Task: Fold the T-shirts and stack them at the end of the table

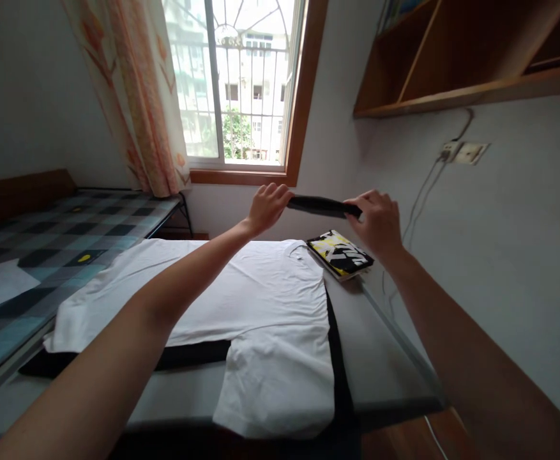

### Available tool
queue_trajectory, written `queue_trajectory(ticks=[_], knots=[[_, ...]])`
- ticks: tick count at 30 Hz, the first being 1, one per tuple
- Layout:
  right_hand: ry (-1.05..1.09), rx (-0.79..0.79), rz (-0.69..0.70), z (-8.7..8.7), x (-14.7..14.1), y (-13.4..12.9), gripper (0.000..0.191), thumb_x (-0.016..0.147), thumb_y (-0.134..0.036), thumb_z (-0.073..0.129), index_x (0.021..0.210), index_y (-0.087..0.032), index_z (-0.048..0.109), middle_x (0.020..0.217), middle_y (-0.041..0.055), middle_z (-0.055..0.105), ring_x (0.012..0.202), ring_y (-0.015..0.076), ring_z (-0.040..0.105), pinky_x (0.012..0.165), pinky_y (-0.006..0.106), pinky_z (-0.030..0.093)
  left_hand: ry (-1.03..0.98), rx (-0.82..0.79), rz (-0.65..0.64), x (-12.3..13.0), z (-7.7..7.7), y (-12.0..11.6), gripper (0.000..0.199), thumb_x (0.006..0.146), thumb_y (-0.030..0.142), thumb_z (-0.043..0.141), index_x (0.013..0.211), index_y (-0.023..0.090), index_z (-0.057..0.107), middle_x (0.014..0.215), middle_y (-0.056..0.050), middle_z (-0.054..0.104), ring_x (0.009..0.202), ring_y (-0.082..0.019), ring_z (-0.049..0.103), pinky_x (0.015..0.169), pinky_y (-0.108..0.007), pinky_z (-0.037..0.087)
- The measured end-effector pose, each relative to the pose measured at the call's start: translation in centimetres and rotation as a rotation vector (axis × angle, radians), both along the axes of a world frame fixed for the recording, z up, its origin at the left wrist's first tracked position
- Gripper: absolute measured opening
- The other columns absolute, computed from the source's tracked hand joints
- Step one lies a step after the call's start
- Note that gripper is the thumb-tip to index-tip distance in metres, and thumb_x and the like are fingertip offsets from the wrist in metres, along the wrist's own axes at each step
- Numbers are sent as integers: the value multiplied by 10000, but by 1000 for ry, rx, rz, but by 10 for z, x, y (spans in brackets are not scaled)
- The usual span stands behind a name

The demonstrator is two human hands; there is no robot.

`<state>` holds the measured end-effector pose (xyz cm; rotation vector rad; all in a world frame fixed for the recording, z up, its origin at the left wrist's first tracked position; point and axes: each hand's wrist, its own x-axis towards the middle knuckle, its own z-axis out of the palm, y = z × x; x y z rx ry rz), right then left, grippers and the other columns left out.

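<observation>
Fingers of left hand [270, 207] and right hand [379, 223] grasp a slim black object [318, 206], likely light, sensibly by its ends, above the white cloth T-shirt [265, 297].

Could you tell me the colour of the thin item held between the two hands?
The thin item is black, seen best in the head view.

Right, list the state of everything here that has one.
Black item: held up, nearly level
Left hand: closed on one end
Right hand: closed on the other
White shirt: spread out, wrinkled
Patterned book: closed
Curtain: gathered aside
Wall sockets: left one plugged
</observation>
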<state>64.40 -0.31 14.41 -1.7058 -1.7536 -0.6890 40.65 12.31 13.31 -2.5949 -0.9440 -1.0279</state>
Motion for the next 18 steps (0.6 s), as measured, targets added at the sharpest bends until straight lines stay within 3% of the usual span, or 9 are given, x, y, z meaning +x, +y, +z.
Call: queue_trajectory(ticks=[2,4,7,9,11,14,18], knots=[[-80,83,-100,-8,15,-7,327,896,-229,507,1193,-161,626,1166,155,563,1101,316,449,908,467,320,-33,41,0,39,-6,8,337,993,236,318,1234,233,554,1349,-90,496,1251,-273,420,1070,-451,260],[-134,36,-161,-36,30,-6,340,880,-189,507,1201,-165,617,1155,161,561,1081,318,439,886,454,313,-14,33,18,77,-26,17,363,994,209,281,1226,231,559,1325,-108,513,1228,-278,441,1064,-456,260],[-171,-214,-238,-101,46,0,307,868,-139,478,1105,-176,669,1039,141,599,980,283,475,835,409,320,90,-115,41,121,-75,23,362,971,141,304,1174,215,594,1255,-133,559,1171,-275,504,1022,-436,316],[-189,-395,-244,-142,51,1,320,871,-113,445,1049,-196,698,979,128,612,928,259,491,807,385,323,164,-291,76,137,-111,21,336,954,111,339,1106,203,625,1220,-128,577,1107,-257,560,961,-395,380],[-179,-399,-248,-171,54,-1,356,888,-121,418,1120,-185,680,1016,134,608,932,257,492,789,372,331,162,-347,102,144,-140,16,316,944,102,364,1108,187,621,1209,-140,581,1037,-240,604,885,-358,427],[-166,-334,-234,-189,57,-3,375,889,-149,431,1195,-171,647,1033,137,606,946,262,486,797,373,335,79,-436,135,145,-165,15,305,942,137,422,1204,206,562,1145,-125,624,1001,-226,629,839,-323,445],[-72,-222,-214,-189,61,-2,370,872,-181,460,1190,-176,650,1026,124,608,949,259,486,812,372,335,13,-481,151,145,-167,24,313,952,219,460,1260,241,512,1104,-86,672,981,-214,642,813,-301,447]])
